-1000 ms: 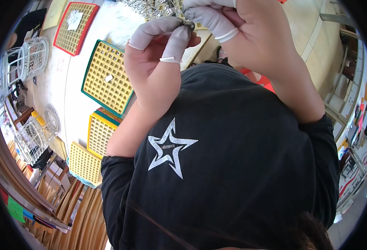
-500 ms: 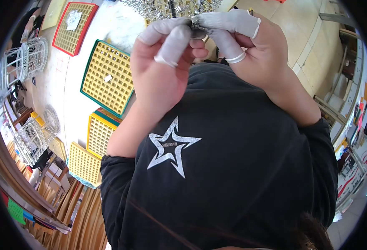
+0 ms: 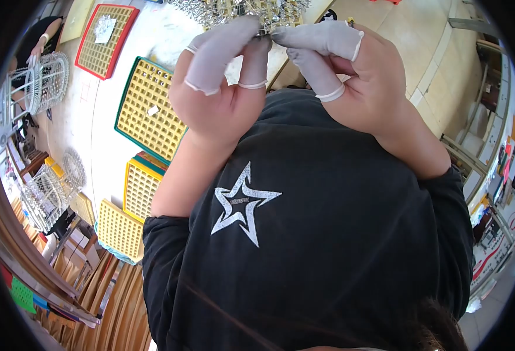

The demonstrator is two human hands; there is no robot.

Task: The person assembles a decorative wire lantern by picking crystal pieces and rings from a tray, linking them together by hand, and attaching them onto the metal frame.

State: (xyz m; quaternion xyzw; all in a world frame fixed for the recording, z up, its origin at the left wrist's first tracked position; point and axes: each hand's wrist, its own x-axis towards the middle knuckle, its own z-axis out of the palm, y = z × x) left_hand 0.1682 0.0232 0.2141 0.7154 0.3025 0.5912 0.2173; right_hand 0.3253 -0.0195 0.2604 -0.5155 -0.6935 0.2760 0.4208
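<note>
My left hand point(image 3: 219, 88) is closed, pinching a small silvery metal piece that looks like a ring point(image 3: 262, 33) between thumb and index finger. White finger cots cover those fingers, and the cot tips are stained dark. My right hand point(image 3: 357, 76) is just to the right of the piece, also in white finger cots. Its index fingertip comes close to the piece, while a small gap shows between that finger and the thumb. Beyond both hands stands a dense rack of shiny metal pieces point(image 3: 210, 13), partly hidden by my left hand.
On the white table to the left lie a green-edged tray with yellow grid point(image 3: 146, 111), a red-edged tray point(image 3: 105, 41) and yellow trays point(image 3: 120, 228). Wire racks point(image 3: 47, 82) stand at far left, near another person's arm point(image 3: 47, 38). A metal frame point(image 3: 474, 24) is at upper right.
My left hand has turned and shifted slightly left, taking the metal piece with it. My right fingertips, which were on the piece, have come away from it.
</note>
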